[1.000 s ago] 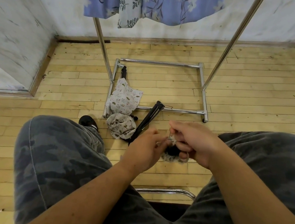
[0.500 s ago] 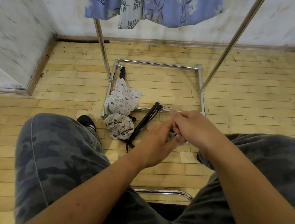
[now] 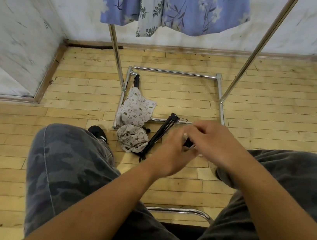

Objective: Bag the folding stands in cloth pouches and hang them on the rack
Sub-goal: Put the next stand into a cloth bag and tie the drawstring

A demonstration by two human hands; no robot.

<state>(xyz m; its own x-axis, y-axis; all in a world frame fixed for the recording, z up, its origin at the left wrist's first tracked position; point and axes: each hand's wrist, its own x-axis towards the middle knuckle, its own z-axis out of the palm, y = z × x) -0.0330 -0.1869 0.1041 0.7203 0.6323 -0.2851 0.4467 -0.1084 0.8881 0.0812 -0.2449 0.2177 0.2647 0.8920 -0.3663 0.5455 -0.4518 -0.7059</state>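
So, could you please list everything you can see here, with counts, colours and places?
rack: one, chrome, before the wall, base on the floor
garments: at least two, blue and pale floral, hanging at the top
cloth pouches: two, cream with small prints, on the floor at the rack's near left corner; a black stand end pokes from the farther
folding stand: one, black, bare, lying across the rack's near base bar
chair frame: one, chrome, between the legs
shoe: one, black, left of the pouches
small dark item: one, blurred, between both grips
trousers: one pair, grey camouflage, on the legs
left grip: one, holding the small dark item
right grip: one, holding it too
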